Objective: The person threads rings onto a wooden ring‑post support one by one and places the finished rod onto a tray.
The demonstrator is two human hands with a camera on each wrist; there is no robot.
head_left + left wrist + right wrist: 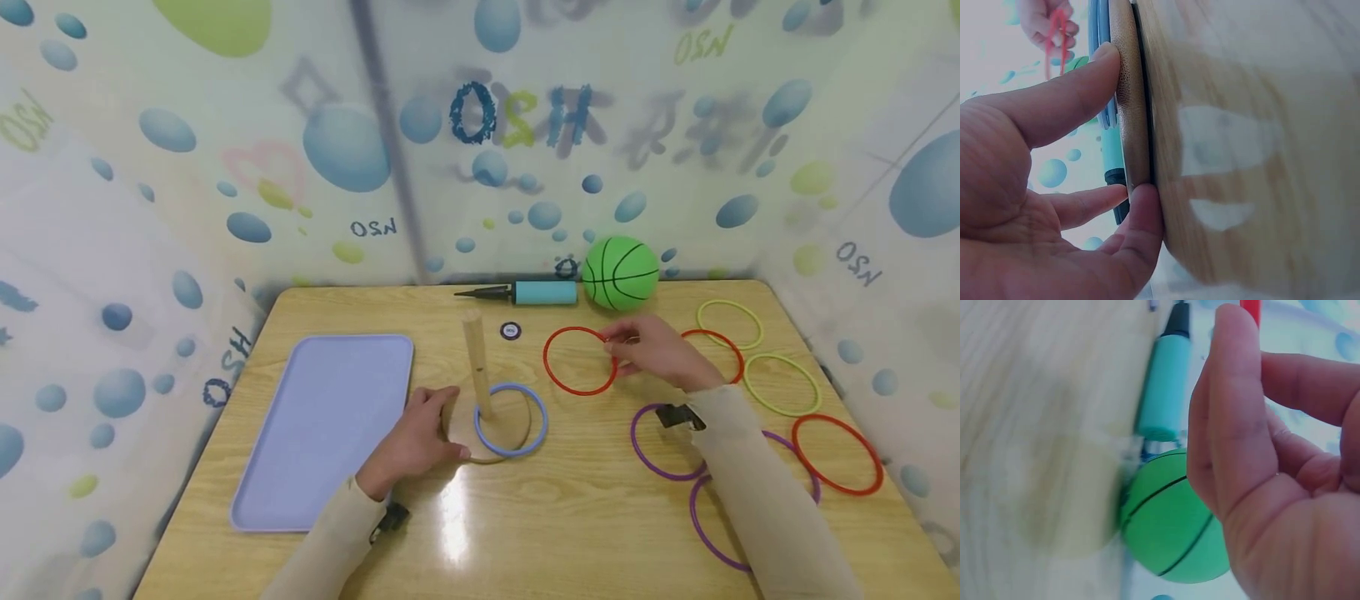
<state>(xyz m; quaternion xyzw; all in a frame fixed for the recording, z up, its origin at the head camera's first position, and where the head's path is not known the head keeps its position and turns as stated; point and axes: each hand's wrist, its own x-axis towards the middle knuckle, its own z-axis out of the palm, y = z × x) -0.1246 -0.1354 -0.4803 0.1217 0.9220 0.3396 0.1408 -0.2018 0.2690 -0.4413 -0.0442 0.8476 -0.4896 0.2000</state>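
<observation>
A round wooden base point(457, 417) with an upright peg point(476, 358) stands mid-table. My left hand point(417, 437) holds the base by its left edge, thumb and fingers spread along the rim; the left wrist view shows the thumb point(1079, 94) against that rim. Around the peg's foot lies a blue ring point(546, 421), resting on the base and reaching past its right side. To the right, my right hand point(656, 354) pinches a red ring point(546, 362) at its right side, above the table. Only a bit of this red ring point(1251, 309) shows in the right wrist view.
A lilac tray point(322, 417) lies on the left. At the back are a turquoise hand pump point(543, 292), a green ball point(621, 273) and a small dark disc point(510, 331). Yellow rings point(783, 357), purple rings point(637, 450) and other red rings point(873, 454) lie at right, some overlapping.
</observation>
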